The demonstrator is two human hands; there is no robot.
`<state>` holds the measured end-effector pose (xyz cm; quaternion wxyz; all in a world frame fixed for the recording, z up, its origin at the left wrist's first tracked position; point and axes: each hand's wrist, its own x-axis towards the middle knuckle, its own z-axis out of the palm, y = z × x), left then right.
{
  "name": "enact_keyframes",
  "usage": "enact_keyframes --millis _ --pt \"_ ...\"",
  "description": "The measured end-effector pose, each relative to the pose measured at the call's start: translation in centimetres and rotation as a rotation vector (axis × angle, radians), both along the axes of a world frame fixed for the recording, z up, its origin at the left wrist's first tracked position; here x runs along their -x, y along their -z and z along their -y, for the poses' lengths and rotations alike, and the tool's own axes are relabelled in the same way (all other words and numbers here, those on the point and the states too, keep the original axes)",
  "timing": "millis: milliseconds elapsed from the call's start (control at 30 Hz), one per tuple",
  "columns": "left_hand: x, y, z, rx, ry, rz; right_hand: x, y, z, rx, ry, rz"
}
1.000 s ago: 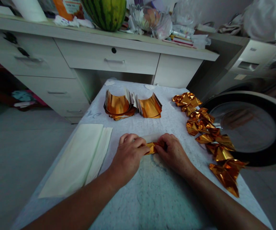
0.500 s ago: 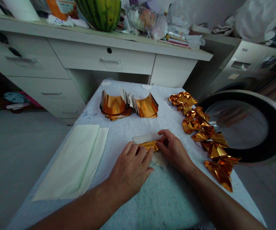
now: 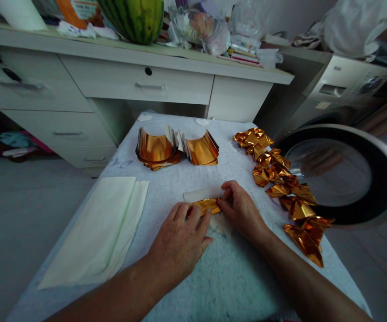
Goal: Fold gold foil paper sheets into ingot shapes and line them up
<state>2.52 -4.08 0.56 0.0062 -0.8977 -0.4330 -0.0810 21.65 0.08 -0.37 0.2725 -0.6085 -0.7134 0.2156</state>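
Note:
A sheet of gold foil paper (image 3: 207, 205), folded into a narrow strip, lies across the table between my hands. Its pale edge (image 3: 200, 194) shows along the far side. My left hand (image 3: 181, 239) bends its fingers over the strip's left part and presses there, thumb held apart. At the right end, my right hand (image 3: 242, 210) pinches the strip between thumb and fingers. Beyond my hands stand two curved stacks of gold foil sheets, a left stack (image 3: 156, 147) and a right stack (image 3: 202, 150). What lies under my left fingers is hidden.
Several folded gold foil pieces (image 3: 274, 172) run down the table's right side. Folded pale sheets (image 3: 92, 228) lie at the left. An open washing machine door (image 3: 341, 174) juts in beside the table. Behind is a white counter (image 3: 112, 53) with a watermelon (image 3: 134, 20).
My left hand has moved slightly down along the strip, and more of the gold surface shows between my hands. My right hand keeps its pinch. The whole view has shifted a little.

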Motion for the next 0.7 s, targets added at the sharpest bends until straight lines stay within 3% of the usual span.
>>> enact_keyframes --millis 133,233,333,700 --pt "0.0 0.0 0.0 0.004 -0.009 0.011 0.2 -0.1 0.5 -0.189 -0.001 0.091" --pt "0.1 0.0 0.0 -0.01 0.008 0.027 0.8 -0.7 1.2 -0.281 -0.169 0.067" --pt "0.2 0.1 -0.1 -0.025 0.016 0.031 1.4 -1.1 1.5 -0.233 -0.36 -0.001" --pt "0.8 0.5 0.9 -0.046 -0.003 -0.018 2.1 -0.7 1.3 -0.075 -0.26 0.033"
